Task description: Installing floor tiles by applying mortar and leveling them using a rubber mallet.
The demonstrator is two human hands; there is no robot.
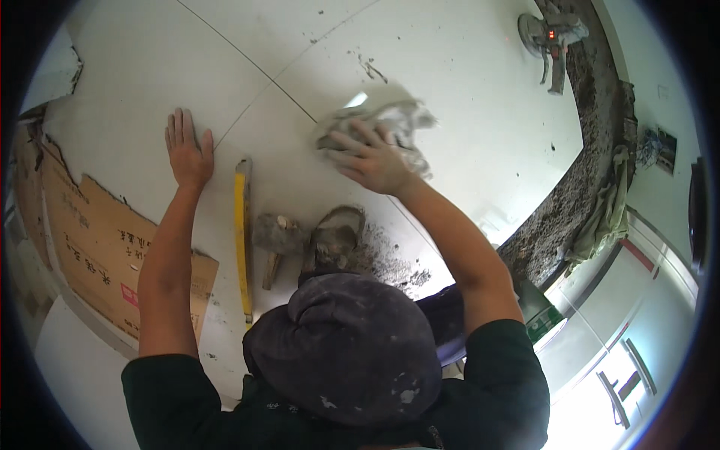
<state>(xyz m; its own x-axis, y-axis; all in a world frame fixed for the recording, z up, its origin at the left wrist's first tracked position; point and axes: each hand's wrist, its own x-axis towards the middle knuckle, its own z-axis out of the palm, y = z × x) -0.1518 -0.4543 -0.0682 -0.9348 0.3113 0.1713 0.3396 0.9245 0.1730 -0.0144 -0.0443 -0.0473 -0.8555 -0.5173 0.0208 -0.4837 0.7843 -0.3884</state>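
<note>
My left hand (189,154) lies flat on the pale floor tiles (247,82), fingers stretched out, holding nothing. My right hand (375,161) presses a crumpled grey rag (409,124) against the tile, its fingers bent over the cloth. Both hand and rag are smeared by motion. Thin dark joint lines cross between the tiles near the rag. Between my forearms lie a yellow spirit level (241,240) and a mallet with a dark head (279,234) and a short wooden handle (271,270). A dusty shoe (336,236) stands beside the mallet.
Cardboard (97,240) covers the left floor. A suction-cup tile tool (555,56) with a lit red display rests at the upper right. Rough mortar (559,195) borders the tiles on the right, near a green cloth (607,221) and bucket (544,319). Dirt crumbs lie by the shoe.
</note>
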